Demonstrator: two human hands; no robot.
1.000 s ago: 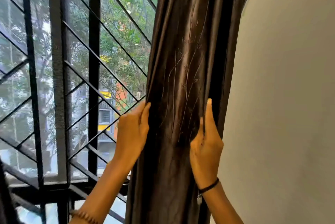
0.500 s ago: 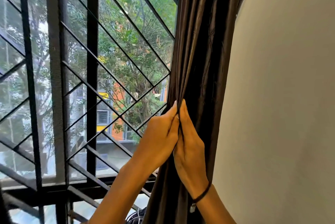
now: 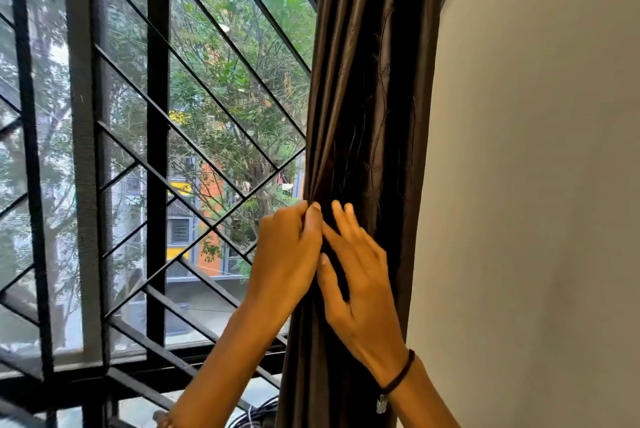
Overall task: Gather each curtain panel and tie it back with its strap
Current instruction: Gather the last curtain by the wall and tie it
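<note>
The left hand (image 3: 287, 254) pinches the curtain (image 3: 367, 88) at its window-side edge, thumb and fingers closed on the folds; the right hand (image 3: 360, 285) lies just beside it, fingers spread loose over the fabric, gripping nothing; a dark band (image 3: 398, 377) circles that wrist; the curtain hangs bunched between the grille (image 3: 156, 136) and the wall (image 3: 540, 185).

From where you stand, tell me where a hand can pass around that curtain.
Free: the gap between the curtain and the window grille, above the left hand. Tight: the curtain's right edge lies against the wall. Crowded: mid-bundle, where the right hand meets the left.
</note>
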